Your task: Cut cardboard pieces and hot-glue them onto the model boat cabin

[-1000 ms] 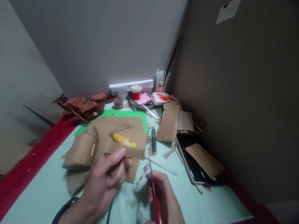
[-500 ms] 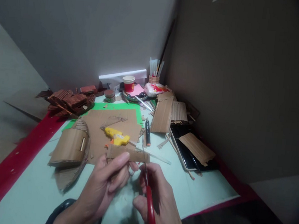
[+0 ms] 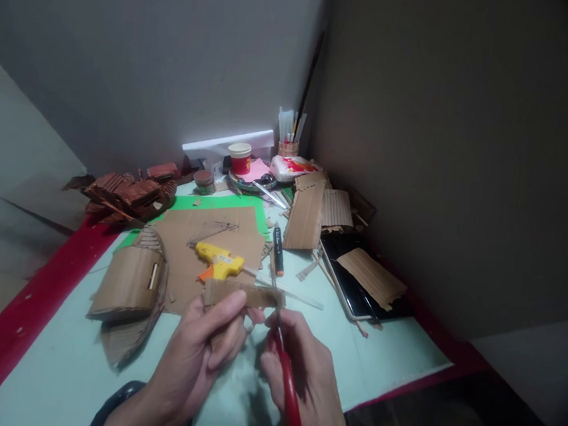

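A narrow cardboard strip [image 3: 226, 292] is pinched between the thumb and fingers of my left hand [image 3: 205, 346]. My right hand [image 3: 306, 376] is closed around red-handled scissors [image 3: 289, 391], whose blades cross the strip near its right end. Just beyond the strip a yellow glue gun [image 3: 219, 260] lies on a flat cardboard sheet [image 3: 174, 229], a clear glue stick reaching out from its back. To the left of my hands sits a curved cardboard model piece [image 3: 129, 285] with a pointed base and a small slot.
Behind stand a reddish-brown cardboard model [image 3: 130, 195], a red paper cup [image 3: 239, 160] and a holder of sticks [image 3: 288, 140]. A black marker [image 3: 278, 249] lies mid-table. On the right, a cardboard scrap [image 3: 372, 276] rests on a dark tablet [image 3: 342, 279]. Walls close in the table's back.
The scissors' blades have closed further across the strip's right end, and my right thumb has moved up toward the fingers. The view has shifted slightly.
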A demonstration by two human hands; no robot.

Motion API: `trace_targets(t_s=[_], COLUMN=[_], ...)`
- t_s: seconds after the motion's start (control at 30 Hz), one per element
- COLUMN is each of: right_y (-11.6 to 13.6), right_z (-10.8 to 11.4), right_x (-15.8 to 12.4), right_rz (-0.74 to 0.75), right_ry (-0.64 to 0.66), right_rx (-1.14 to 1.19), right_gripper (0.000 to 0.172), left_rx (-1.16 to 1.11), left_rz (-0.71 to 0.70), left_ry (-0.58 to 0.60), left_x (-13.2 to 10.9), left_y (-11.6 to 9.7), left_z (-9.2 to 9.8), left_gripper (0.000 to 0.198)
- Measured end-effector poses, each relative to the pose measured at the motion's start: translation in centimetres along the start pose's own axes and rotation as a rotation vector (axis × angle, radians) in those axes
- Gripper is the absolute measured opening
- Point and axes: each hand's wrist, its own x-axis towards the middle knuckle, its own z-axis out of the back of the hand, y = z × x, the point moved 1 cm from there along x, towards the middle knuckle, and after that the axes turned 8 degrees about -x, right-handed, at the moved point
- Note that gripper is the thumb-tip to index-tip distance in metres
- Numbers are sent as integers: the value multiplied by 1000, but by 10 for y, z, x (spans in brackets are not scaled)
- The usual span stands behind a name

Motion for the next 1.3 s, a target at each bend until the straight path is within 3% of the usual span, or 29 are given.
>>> trace_targets(t_s=[0.2,0.6,0.7,0.9,1.03,1.2,1.3], right_y=[-5,-7,-4,4,12,27,31], right_z=[-6,-19,-11,27,37,44,44], right_x=[4,-3,-7,-6,-4,-7,-9], right_rz=[201,254,190,22,-66,-63,-162], right_ry=[-147,-210,-161,-83,86,336,411], right_rx=[-119,-171,-173,-196,-134,-56,-143], right_gripper=[15,16,19,25,31,48,71], left_rx=[-1,-27,-23,-4,61,136,173], left_rz=[-3,-105,-129,-83,-25,-37,-111], left_ry=[-32,-35,-23,22,59,69,38], left_x=[1,1,1,-5,-8,-5,-3], left_y=[0,-2,-8,-24,-31,-32,-31], left_z=[0,-3,-2,-2,-2,0,1], left_gripper=[59,52,45,25,29,31,30])
